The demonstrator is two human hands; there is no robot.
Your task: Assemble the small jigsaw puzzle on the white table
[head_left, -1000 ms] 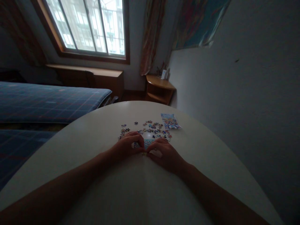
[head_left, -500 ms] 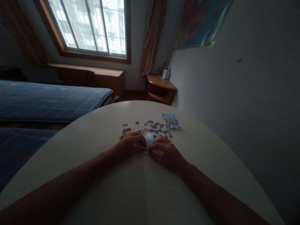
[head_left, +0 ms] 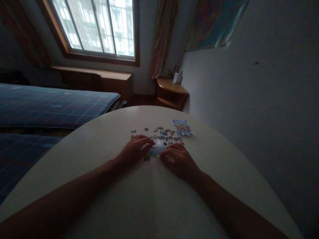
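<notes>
The corner cabinet [head_left: 171,87] has one open compartment beneath its top; the compartment interior is dark and its contents cannot be identified. A small white item [head_left: 175,78] stands upright on the cabinet top.

The joined puzzle section [head_left: 155,151] lies flat on the round table [head_left: 149,202], between the two hands. The left hand [head_left: 135,146] is curved palm down at the section's left side. The right hand [head_left: 177,158] is bent at the section's right end, fingertips on or just beside it. Whether either hand grips a piece cannot be told.

Loose puzzle pieces [head_left: 166,137] are spread beyond the section; a small dark cluster [head_left: 147,159] lies near its lower left edge. The printed sheet [head_left: 183,128] lies to the right of the loose pieces.

The hands cover both ends of the section. Printing on the sheet is too small to read. Both forearms are cut off by the frame
</notes>
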